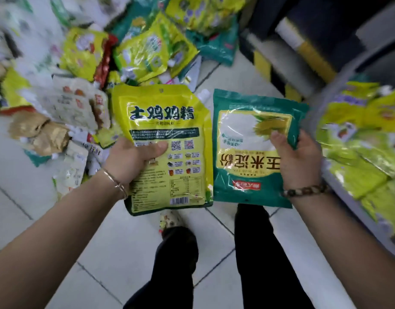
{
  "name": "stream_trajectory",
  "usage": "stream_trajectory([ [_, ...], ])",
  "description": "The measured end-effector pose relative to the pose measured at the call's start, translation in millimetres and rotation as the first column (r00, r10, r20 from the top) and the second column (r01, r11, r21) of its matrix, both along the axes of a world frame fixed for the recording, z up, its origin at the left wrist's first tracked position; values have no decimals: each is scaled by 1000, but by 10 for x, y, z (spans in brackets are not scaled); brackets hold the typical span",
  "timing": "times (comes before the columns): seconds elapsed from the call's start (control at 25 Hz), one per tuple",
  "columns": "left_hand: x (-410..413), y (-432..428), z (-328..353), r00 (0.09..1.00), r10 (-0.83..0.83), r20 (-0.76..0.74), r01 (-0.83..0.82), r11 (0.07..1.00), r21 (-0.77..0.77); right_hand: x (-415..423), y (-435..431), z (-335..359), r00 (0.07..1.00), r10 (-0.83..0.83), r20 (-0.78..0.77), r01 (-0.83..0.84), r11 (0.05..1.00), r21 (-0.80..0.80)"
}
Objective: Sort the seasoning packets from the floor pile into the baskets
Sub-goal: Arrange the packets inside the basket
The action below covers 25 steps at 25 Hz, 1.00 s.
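left hand (134, 161) grips yellow packet (163, 130) | right hand (297, 161) grips green packet (247, 152) | basket (339, 186) already holds yellow packets | floor pile (102, 54) large — sorting far from finished

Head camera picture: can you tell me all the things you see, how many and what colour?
yellow packet: one, yellow with dark writing, held up centre-left
green packet: one, teal green, held upside down, centre-right
floor pile: many packets, yellow, green, white, brown and red, upper left
basket: one, grey rim, right edge
basket packets: several, yellow-green, blurred, inside it
shelf: one, dark with yellow strips, upper right
floor: pale tiles, underneath
bracelets: two, thin metal and dark beaded, one per wrist
legs: two, black trousers, bottom centre
left hand: grips the yellow packet
right hand: grips the green packet
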<state>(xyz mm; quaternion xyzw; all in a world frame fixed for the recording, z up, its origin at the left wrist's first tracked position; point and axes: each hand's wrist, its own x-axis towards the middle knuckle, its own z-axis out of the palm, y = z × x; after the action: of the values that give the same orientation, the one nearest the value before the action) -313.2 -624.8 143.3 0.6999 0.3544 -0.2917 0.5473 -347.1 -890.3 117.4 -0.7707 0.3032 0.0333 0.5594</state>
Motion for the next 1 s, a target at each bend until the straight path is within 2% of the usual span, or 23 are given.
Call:
stream_trajectory([
  [0.08, 147, -464, 219, 990, -138, -5, 139, 990, 28, -74, -423, 288, 996, -87, 19, 87, 996, -20],
  [0.2, 269, -1290, 423, 927, -361, 103, 362, 932, 5, -320, -1099, 496, 977, -211, 3, 211, 974, -84],
  [0.36, 329, -2533, 441, 750, -639, 173, 646, 763, 18, -720, -1936, 562, 925, -379, -41, 374, 923, -91],
  [0.44, 338, -3119, 338, 654, -733, 189, 745, 667, 9, -888, -2309, 521, 858, -508, -77, 503, 861, -75],
  [0.52, 374, -3590, 183, 594, -788, 164, 794, 607, 38, -1004, -2687, 434, 792, -603, -95, 594, 797, -106],
  [0.68, 424, -4356, -331, 613, -789, 48, 789, 614, 23, -1117, -3457, 132, 696, -711, -106, 682, 699, -214],
  [0.76, 439, -4687, -557, 609, -793, 13, 792, 608, 54, -1132, -3748, -101, 674, -730, -116, 701, 681, -212],
  [0.88, 430, -5098, -910, 640, -767, 45, 762, 642, 85, -1146, -4001, -496, 656, -741, -139, 726, 671, -152],
  [0.92, 401, -5201, -1004, 631, -774, 56, 766, 633, 115, -1157, -4042, -613, 645, -750, -145, 728, 662, -178],
  [1.0, 310, -5340, -1115, 493, -867, 73, 820, 491, 293, -1142, -4093, -823, 588, -785, -194, 720, 618, -316],
])
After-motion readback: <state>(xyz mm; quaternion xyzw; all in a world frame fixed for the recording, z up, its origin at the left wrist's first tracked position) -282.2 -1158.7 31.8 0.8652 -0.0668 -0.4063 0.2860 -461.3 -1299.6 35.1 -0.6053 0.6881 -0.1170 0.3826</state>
